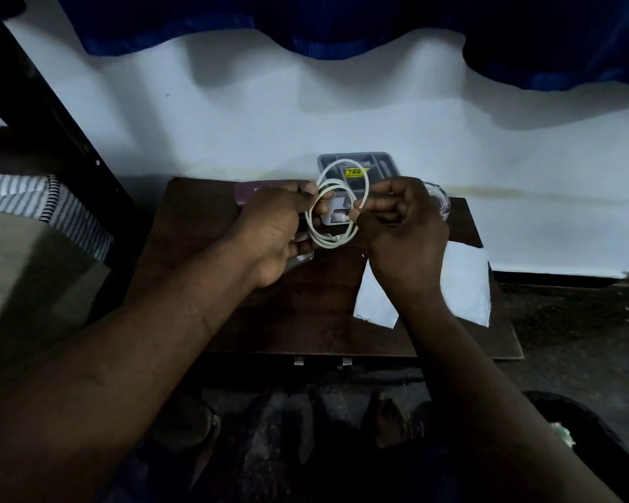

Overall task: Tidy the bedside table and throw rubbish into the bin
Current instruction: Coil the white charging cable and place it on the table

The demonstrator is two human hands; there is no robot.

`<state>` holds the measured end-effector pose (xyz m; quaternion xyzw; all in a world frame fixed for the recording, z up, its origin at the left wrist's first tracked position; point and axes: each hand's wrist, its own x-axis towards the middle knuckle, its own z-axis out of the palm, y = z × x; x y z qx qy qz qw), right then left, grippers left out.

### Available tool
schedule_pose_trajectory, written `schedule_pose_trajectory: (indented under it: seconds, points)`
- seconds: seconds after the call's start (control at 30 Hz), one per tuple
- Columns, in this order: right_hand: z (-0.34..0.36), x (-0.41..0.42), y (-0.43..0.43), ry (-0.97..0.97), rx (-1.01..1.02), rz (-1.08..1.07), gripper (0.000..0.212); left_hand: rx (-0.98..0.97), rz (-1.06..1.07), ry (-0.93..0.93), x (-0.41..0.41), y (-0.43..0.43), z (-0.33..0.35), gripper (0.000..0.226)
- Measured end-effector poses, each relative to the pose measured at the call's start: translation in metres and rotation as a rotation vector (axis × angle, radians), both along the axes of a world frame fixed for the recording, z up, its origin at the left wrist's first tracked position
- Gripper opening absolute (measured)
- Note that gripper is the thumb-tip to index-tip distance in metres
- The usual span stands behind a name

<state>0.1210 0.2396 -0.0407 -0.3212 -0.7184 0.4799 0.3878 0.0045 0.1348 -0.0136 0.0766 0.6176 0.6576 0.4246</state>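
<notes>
Cable [325, 193], white, coiled in loops, held above dark bedside table [305, 321] between 2 hands. Left hand [280, 226]: coil's left side pinched by thumb and curled fingers. Right hand [400, 226]: fingers curled, coil's right side pinched at fingertips. Grey tray [385, 168] seen behind coil, by wall. White paper [465, 281] laid flat on table under right wrist. Dark bin [603, 422] noted on floor, lower right.
</notes>
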Motion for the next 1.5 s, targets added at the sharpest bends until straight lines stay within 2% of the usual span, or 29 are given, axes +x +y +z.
schedule_pose_trajectory:
  seconds: [0.13,0.2,0.33,0.4,0.53,0.67,0.87,0.97,1.17,1.3,1.37,1.5]
  points:
    - [-0.005,-0.001,0.004,-0.109,0.054,-0.016,0.027,-0.007,-0.016,0.001,0.0,-0.001,-0.001,0.016]
    - [-0.007,-0.001,0.006,-0.14,-0.005,0.016,0.026,0.0,-0.034,-0.003,-0.001,-0.001,0.0,0.017]
    - [0.003,0.003,0.008,0.105,-0.594,0.271,0.019,0.031,-0.031,-0.029,-0.002,-0.002,0.004,0.018]
    - [0.006,0.004,0.009,0.137,-0.708,0.366,0.018,0.056,-0.018,-0.056,-0.004,-0.003,0.006,0.021]
    - [0.007,0.003,0.009,0.159,-0.728,0.423,0.014,0.118,-0.055,-0.135,-0.012,-0.005,0.005,0.023]
    - [0.004,0.003,0.011,0.091,-0.705,0.453,0.022,0.177,-0.017,-0.228,-0.016,-0.006,0.005,0.027]
    - [0.003,0.001,0.011,0.225,-0.839,0.525,0.032,0.297,-0.019,-0.386,-0.017,-0.007,0.01,0.03]
    - [0.003,0.0,0.01,0.241,-0.869,0.578,0.037,0.313,-0.019,-0.398,-0.017,-0.006,0.013,0.03]
    - [0.005,0.002,0.01,0.156,-0.849,0.659,0.044,0.291,0.017,-0.373,-0.017,-0.006,0.012,0.034]
    - [0.003,0.004,0.009,0.183,-0.847,0.683,0.033,0.303,0.024,-0.394,-0.016,-0.006,0.014,0.035]
    - [0.002,0.003,0.009,0.195,-0.842,0.664,0.028,0.333,0.056,-0.439,-0.019,-0.006,0.015,0.038]
    - [0.0,0.003,0.017,0.128,-0.841,0.467,0.022,0.387,0.134,-0.45,-0.028,-0.007,0.016,0.026]
